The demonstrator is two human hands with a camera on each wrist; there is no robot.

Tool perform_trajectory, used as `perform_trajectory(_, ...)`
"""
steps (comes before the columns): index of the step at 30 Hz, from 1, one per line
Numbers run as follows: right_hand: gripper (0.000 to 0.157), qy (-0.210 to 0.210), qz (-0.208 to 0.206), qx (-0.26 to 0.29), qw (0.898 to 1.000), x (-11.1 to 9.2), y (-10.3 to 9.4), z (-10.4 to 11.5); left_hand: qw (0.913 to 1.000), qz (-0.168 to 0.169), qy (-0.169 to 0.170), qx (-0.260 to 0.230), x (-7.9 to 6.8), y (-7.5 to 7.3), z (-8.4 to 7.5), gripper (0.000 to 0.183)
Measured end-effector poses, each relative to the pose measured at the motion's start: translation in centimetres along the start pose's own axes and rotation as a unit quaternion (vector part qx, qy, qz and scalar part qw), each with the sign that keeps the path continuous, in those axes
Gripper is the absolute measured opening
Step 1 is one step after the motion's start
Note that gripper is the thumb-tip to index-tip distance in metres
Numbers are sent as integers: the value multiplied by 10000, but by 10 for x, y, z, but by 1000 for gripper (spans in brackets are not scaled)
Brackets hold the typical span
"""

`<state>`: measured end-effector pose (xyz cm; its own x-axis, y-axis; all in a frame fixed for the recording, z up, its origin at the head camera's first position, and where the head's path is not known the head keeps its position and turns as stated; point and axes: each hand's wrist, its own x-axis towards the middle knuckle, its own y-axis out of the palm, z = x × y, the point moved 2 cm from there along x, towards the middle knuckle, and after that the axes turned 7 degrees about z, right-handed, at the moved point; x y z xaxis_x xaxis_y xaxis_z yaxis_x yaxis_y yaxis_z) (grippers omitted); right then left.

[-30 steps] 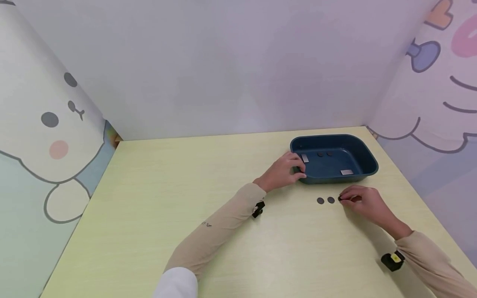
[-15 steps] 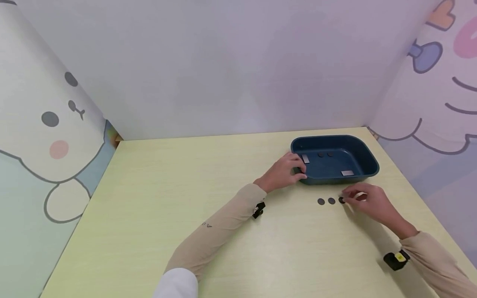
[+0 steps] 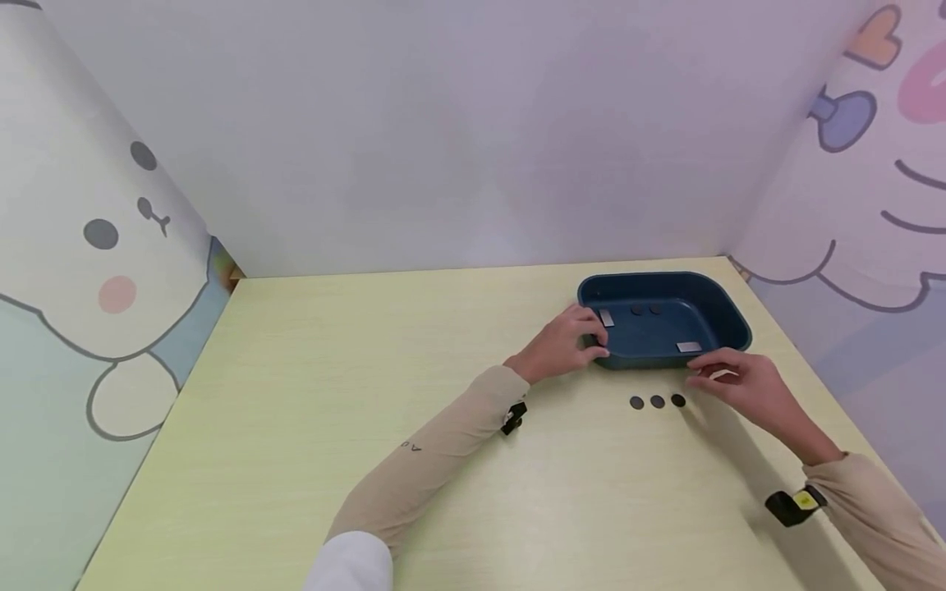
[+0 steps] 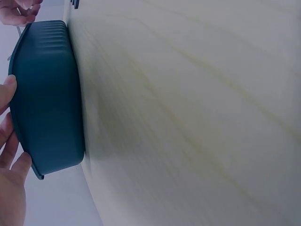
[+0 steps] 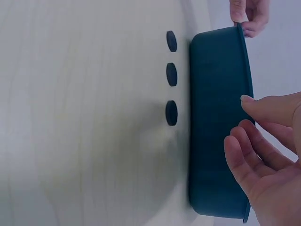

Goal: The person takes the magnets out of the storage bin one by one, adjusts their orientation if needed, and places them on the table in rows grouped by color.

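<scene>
A dark blue plastic basin (image 3: pixel 643 361) stands at the back right of the table. At its near left corner my left hand (image 3: pixel 562 343) holds the rim, thumb and fingers about the edge. Three dark round discs (image 3: pixel 658 401) lie in a row on the table in front of the basin. My right hand (image 3: pixel 742 386) hovers by the basin's near right side, just behind the rightmost disc (image 5: pixel 171 113). Its fingers are loosely bent, with nothing between thumb and fingertips. Inside the basin lie two more dark discs (image 3: pixel 654 309) and two small pale rectangular pieces (image 3: pixel 689 347).
The pale yellow wooden table (image 3: pixel 369 369) reaches back to a plain light wall (image 3: pixel 473 148). Cartoon-printed panels (image 3: pixel 850 205) flank it on both sides. The basin sits close to the table's back right corner.
My right hand has let go of the rightmost disc, which now lies in line with the other two, and has moved up and right toward the basin. The left hand stays at the rim.
</scene>
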<state>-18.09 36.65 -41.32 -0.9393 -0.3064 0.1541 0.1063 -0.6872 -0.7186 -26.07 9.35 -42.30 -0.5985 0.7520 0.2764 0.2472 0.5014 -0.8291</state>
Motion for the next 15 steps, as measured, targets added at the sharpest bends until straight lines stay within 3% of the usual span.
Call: perform_trajectory(15, 24, 490, -89, 738, 9960, 9, -18, 6, 9999, -44, 115, 93, 0, -1, 0, 11)
